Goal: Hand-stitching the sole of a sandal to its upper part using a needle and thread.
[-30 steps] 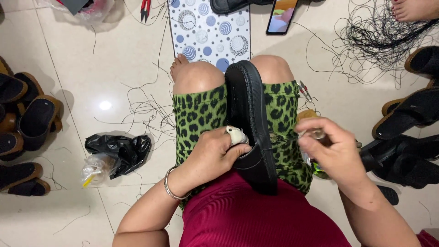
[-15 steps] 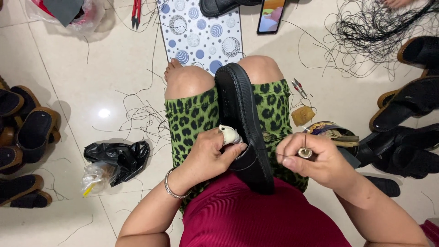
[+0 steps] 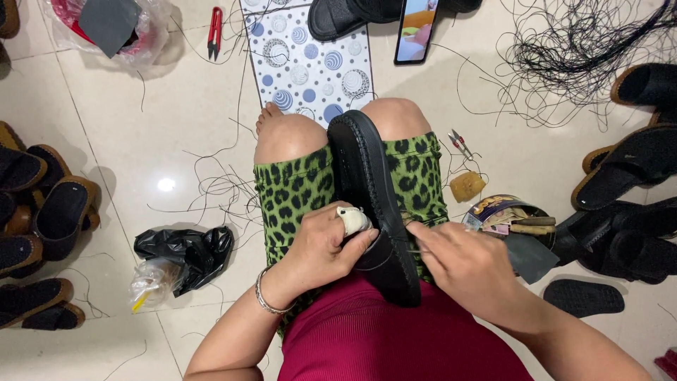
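Left hand [image 3: 326, 243] clamps black shoe [image 3: 370, 197] at frame centre (taped thumb on top); my right hand [image 3: 462, 264] pinches thread at sole edge; scissors [image 3: 215, 29] upper left.

Right hand [image 3: 462, 264] hides sandal [image 3: 370, 190] edge stitching.

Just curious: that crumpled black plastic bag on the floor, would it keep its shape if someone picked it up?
Probably not: the black plastic bag lies crumpled and creased, so it likely flops. It looks thin, so likely light. Its glossy surface may be slippery.
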